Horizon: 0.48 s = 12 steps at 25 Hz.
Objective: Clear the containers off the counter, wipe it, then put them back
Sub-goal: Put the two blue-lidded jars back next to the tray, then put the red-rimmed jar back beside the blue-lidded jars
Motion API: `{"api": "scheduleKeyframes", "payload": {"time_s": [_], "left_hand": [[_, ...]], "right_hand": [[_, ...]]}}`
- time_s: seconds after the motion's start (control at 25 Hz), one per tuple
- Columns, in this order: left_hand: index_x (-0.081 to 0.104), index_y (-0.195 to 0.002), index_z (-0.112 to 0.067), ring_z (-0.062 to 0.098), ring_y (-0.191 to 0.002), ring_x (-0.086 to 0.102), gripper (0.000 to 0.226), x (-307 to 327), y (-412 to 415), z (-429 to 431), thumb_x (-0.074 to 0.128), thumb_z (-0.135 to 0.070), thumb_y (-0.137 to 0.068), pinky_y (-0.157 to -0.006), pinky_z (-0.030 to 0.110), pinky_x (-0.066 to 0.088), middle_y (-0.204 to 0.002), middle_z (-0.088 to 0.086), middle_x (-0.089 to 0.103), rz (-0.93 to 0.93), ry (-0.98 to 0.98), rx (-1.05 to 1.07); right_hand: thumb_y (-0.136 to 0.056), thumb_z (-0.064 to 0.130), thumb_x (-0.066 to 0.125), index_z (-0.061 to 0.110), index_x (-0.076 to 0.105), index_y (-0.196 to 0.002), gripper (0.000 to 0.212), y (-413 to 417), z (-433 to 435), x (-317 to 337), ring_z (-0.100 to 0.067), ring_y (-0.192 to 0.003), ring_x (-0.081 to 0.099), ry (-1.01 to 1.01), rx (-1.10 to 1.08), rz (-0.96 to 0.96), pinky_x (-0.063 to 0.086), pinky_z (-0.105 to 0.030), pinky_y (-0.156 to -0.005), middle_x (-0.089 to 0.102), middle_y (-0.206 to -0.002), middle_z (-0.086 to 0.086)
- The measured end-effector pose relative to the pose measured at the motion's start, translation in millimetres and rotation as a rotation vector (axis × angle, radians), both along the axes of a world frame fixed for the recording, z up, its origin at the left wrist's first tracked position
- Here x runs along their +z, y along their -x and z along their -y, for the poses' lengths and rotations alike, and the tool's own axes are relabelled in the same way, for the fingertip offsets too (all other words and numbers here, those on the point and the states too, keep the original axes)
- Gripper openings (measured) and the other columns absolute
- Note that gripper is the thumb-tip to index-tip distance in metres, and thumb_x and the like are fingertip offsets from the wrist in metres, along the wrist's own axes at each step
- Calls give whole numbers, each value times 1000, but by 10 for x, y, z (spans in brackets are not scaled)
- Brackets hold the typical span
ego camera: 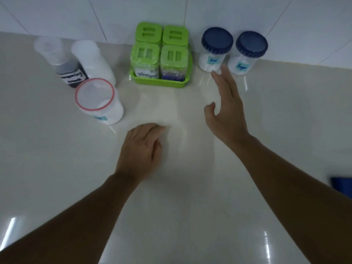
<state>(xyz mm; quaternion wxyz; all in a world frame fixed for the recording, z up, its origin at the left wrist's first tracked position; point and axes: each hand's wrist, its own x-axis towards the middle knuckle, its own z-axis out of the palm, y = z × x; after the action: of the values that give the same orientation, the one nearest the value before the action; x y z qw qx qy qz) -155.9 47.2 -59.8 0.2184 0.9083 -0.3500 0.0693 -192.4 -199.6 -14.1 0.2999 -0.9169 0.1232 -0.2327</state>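
Containers line the back of the pale counter. Two blue-lidded jars stand at the right: one labelled MSG, one labelled Sugar. A green tray holds several green-lidded jars. On the left stand a dark-filled bottle, a white bottle and a red-rimmed tub. My right hand is stretched out with straight fingers, its tips just in front of the MSG jar, holding nothing. My left hand hovers low over the counter, fingers loosely curled, empty.
White wall tiles rise right behind the containers. A blue object shows at the right edge, cut off by the frame. A small white stick lies on the counter near the red-rimmed tub.
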Motion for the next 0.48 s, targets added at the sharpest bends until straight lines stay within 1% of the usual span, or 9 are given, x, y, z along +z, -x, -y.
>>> {"api": "scheduleKeyframes", "payload": {"time_s": [0.04,0.08,0.16,0.2,0.28,0.32,0.36,0.4,0.48], "left_hand": [[67,-123,-12,31,-107,58,44,-13,49,-224,50,-15,-83,-94,40,38,-119,10,67,32,-24,66],[68,-121,-15,31,-106,55,43,-22,70,-429,50,-14,-82,-94,41,37,-117,9,67,56,-54,156],[67,-119,-18,33,-106,51,40,-34,56,-805,52,-12,-82,-95,42,34,-116,9,65,64,-96,343],[66,-120,-18,34,-107,50,40,-43,17,-963,54,-11,-82,-96,43,34,-117,9,64,61,-104,412],[64,-123,-16,36,-110,51,41,-75,-106,-1210,55,-11,-84,-99,45,35,-121,11,63,53,-107,479],[63,-127,-15,36,-114,51,42,-103,-191,-1297,55,-12,-85,-102,45,35,-126,12,63,49,-111,486],[60,-132,-13,37,-120,52,44,-133,-283,-1385,52,-15,-88,-108,46,34,-132,12,62,44,-125,490],[57,-138,-12,37,-128,50,47,-161,-374,-1455,48,-19,-92,-114,47,31,-141,12,59,36,-149,492],[43,-151,-13,36,-146,38,53,-211,-509,-1548,37,-27,-100,-124,49,19,-158,10,44,-25,-203,484]], "right_hand": [[-80,-6,52,6,40,-152,74,-34,-159,39,-21,-154,27,-14,39,5,31,-15,-116,25,-166,-13],[-77,-8,51,7,40,-152,77,-75,-326,80,-20,-154,27,-35,77,3,36,-18,-115,25,-167,-12],[-71,-10,49,9,38,-153,85,-159,-696,157,-19,-155,23,-82,154,-18,42,-32,-115,21,-168,-10],[-69,-9,49,10,37,-154,88,-201,-878,191,-18,-156,21,-98,191,-36,39,-34,-118,19,-168,-9],[-69,-5,53,13,34,-156,91,-286,-1204,234,-18,-157,17,-100,261,-81,30,-25,-121,16,-169,-8],[-70,-1,56,13,33,-156,91,-334,-1341,249,-18,-157,16,-87,290,-96,29,-23,-120,14,-170,-8],[-71,4,59,12,32,-156,89,-393,-1485,252,-20,-157,15,-70,312,-105,30,-25,-121,14,-169,-10],[-73,9,61,11,31,-156,89,-454,-1617,245,-23,-157,16,-54,324,-111,31,-30,-122,14,-169,-13],[-75,18,66,10,30,-156,90,-576,-1854,219,-28,-156,17,-34,318,-135,32,-38,-122,15,-168,-17]]}}
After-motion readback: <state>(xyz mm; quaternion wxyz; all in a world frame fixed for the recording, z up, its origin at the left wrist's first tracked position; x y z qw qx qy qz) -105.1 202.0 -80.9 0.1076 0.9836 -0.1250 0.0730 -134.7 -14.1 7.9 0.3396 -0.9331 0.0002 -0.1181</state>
